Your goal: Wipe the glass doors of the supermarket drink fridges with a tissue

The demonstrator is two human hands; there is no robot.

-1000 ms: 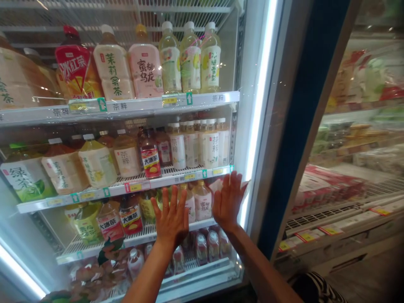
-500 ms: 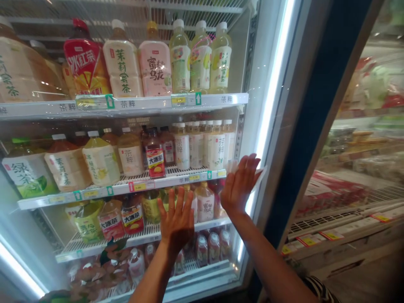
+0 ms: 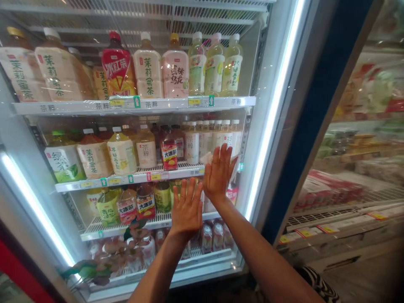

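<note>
I see the left hand point(image 3: 187, 208) spread flat before plastic bottles point(image 3: 145, 203) of the lower shelf point(image 3: 112, 232). Near the middle shelf's point(image 3: 179, 174) right end, a thin, pale sheet point(image 3: 206, 158) is behind the right hand point(image 3: 217, 179); its fingers press together, now closer to the left hand than before.

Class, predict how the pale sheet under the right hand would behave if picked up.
The pale sheet is probably light: its edge looks thin beside the right hand. It may flop or crease, being so thin, though the hand hides most of it.
</note>
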